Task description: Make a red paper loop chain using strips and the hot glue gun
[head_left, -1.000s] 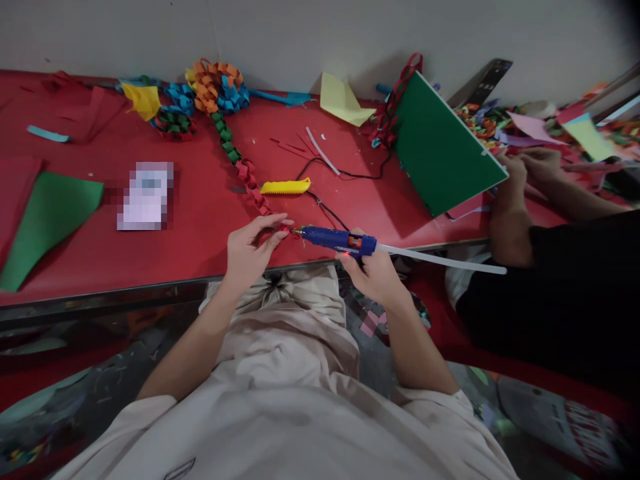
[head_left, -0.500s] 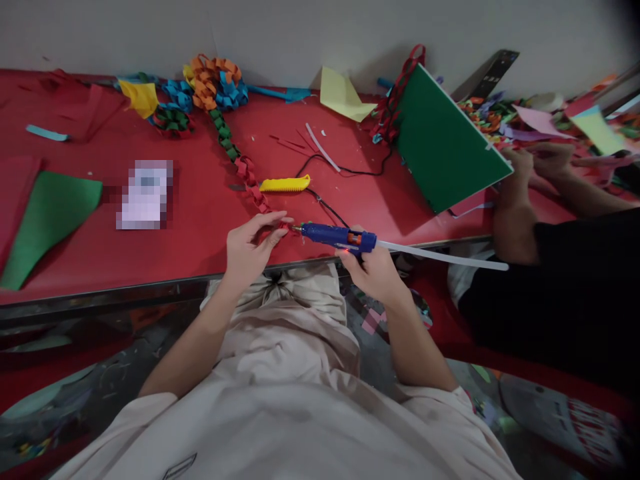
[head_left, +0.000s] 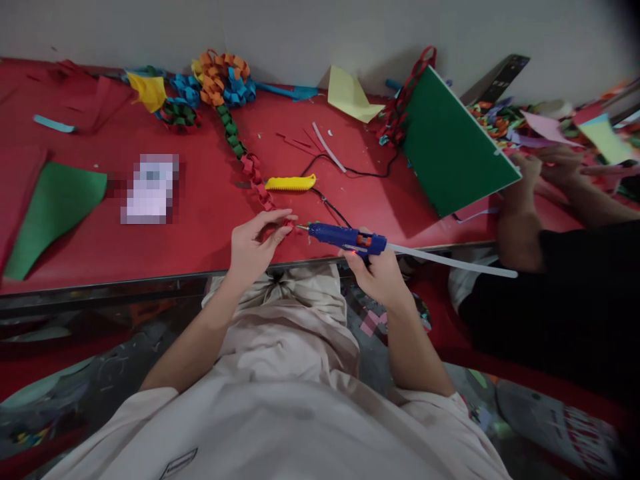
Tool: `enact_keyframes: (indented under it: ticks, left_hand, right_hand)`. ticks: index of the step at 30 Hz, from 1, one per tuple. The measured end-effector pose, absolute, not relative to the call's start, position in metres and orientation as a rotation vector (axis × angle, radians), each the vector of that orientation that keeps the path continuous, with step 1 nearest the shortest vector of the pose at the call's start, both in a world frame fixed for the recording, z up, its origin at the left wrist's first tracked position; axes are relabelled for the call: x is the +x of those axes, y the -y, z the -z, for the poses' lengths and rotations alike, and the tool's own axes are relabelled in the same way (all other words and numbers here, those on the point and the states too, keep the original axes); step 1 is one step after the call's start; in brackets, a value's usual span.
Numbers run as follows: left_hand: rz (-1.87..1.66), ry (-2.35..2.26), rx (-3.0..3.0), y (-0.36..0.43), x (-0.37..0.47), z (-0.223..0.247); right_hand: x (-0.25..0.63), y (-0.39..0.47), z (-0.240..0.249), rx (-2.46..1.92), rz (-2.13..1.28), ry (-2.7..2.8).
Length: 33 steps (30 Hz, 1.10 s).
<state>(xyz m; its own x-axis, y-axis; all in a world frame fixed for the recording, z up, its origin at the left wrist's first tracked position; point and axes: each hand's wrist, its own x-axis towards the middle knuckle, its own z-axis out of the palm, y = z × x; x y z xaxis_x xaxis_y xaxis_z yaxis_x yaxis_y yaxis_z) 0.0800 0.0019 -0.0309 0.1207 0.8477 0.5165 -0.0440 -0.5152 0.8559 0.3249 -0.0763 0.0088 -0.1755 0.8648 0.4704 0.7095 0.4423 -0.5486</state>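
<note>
The left hand (head_left: 253, 247) pinches the red end of a paper chain (head_left: 255, 175) between thumb and fingers, near the front edge of the red surface (head_left: 195, 243). The right hand (head_left: 377, 270) is wrapped around a blue glue gun (head_left: 340, 235), its nozzle just beside the pinching fingertips; whether they touch cannot be told.

With so little room between, a small slip of either hand could burn the fingers or smear glue on the wrong link. The black cord (head_left: 370, 175) may snag if the gun is pulled sharply. The yellow cutter (head_left: 291, 183) lies against the chain, what looks like its blade on the far side, so dragging the paper could tear it.

As for containers, the gun holds a glue stick (head_left: 455, 262) that juts from its rear; the tilted green board (head_left: 460, 143) may be a box, but no inside shows.
</note>
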Motion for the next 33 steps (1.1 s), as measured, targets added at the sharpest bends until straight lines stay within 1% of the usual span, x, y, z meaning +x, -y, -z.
enact_keyframes:
  ticks: [7,11,18,22,24,26,29,30,31,33]
  left_hand:
    - [-1.493,-0.837,1.625,-0.003,0.079,0.031]
    - [-1.518,-0.888,1.639,-0.003,0.079,0.031]
    - [-1.493,-0.952,1.644,-0.001,0.079,0.027]
    - [-1.5,-0.93,1.64,0.0,0.081,0.024]
    - [-1.506,-0.932,1.621,0.0,0.081,0.023]
    - [-1.509,-0.941,1.597,-0.001,0.081,0.023]
    - [-1.5,-0.961,1.586,-0.001,0.081,0.022]
    - [-1.497,-0.966,1.583,-0.001,0.081,0.021]
    - [-1.496,-0.968,1.58,-0.001,0.081,0.021]
    - [-1.493,-0.962,1.578,-0.001,0.082,0.019]
  right_hand:
    - [0.349,0.075,-0.014,-1.316,-0.329,1.813]
    - [0.38,0.058,-0.011,-1.406,-0.262,1.82]
    - [0.417,0.014,0.013,-1.577,-0.188,1.92]
    - [0.421,0.014,0.027,-1.66,-0.175,1.877]
    - [0.417,0.024,0.031,-1.678,-0.099,1.81]
    - [0.407,0.039,0.035,-1.645,0.061,1.643]
    - [0.378,0.058,0.042,-1.462,0.411,1.136]
    - [0.365,0.063,0.043,-1.365,0.48,1.05]
    - [0.352,0.066,0.044,-1.267,0.508,1.035]
    - [0.323,0.067,0.042,-1.135,0.463,1.191]
